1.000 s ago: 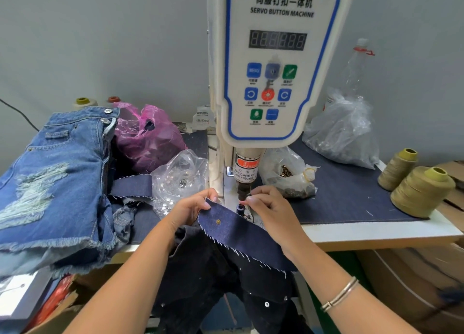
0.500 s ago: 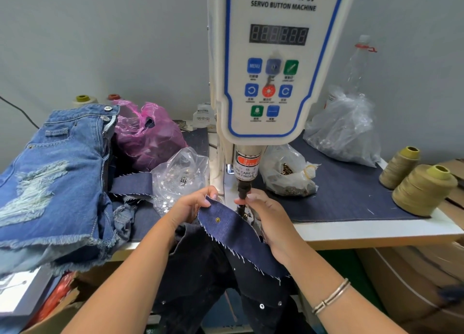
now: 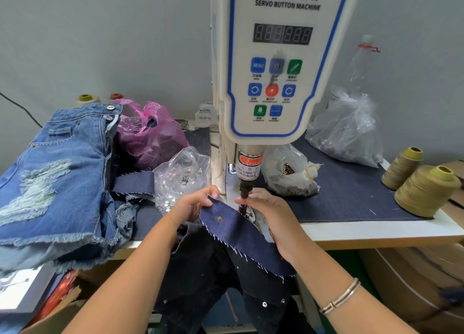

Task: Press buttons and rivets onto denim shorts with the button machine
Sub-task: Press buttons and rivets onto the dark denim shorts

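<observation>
A white servo button machine [image 3: 281,65] stands in the middle, its black press head [image 3: 244,189] pointing down. Under the head lies a dark denim waistband [image 3: 233,224] with one brass rivet [image 3: 219,218] set in it. My left hand [image 3: 194,203] pinches the band's left end. My right hand [image 3: 271,215] holds the band beside the press head, fingertips close to the die. The rest of the dark denim shorts [image 3: 213,278] hangs below the table edge.
A stack of light blue ripped denim shorts [image 3: 55,178] lies at the left. Clear bags of rivets [image 3: 183,175] and buttons [image 3: 291,173] flank the machine, with a pink bag [image 3: 150,135] behind. Two thread cones [image 3: 424,190] stand at the right on a denim mat [image 3: 351,195].
The press head has come down toward the waistband. My right hand has shifted the band a little to the left under it.
</observation>
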Motion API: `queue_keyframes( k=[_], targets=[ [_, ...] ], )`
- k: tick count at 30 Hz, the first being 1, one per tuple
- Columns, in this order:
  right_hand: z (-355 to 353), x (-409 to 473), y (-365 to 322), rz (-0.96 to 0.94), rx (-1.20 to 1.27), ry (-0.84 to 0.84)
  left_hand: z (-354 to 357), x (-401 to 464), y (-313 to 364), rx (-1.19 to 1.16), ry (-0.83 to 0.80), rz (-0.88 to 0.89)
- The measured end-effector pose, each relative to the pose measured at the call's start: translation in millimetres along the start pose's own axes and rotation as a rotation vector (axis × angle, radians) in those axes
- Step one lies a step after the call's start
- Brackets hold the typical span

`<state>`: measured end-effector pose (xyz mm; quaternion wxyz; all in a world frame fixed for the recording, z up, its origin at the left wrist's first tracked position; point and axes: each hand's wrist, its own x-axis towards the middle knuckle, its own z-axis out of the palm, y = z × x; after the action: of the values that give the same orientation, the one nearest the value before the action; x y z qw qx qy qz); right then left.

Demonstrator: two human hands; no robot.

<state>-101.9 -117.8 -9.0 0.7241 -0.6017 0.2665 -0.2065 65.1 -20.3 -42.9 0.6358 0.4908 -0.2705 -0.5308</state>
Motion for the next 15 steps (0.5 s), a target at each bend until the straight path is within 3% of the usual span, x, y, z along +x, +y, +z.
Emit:
queue_keyframes(
  k=[8, 15],
  targets=[
    [-1.7, -3.0, -0.1, -0.109, -0.048, -0.084, 2.7, -2.8, 1.7, 0.012, 0.042, -0.016],
    [0.8, 2.2, 7.1, 0.03, 0.087, -0.125, 4.1, -4.0, 3.2, -0.053, 0.027, -0.015]
  ],
)
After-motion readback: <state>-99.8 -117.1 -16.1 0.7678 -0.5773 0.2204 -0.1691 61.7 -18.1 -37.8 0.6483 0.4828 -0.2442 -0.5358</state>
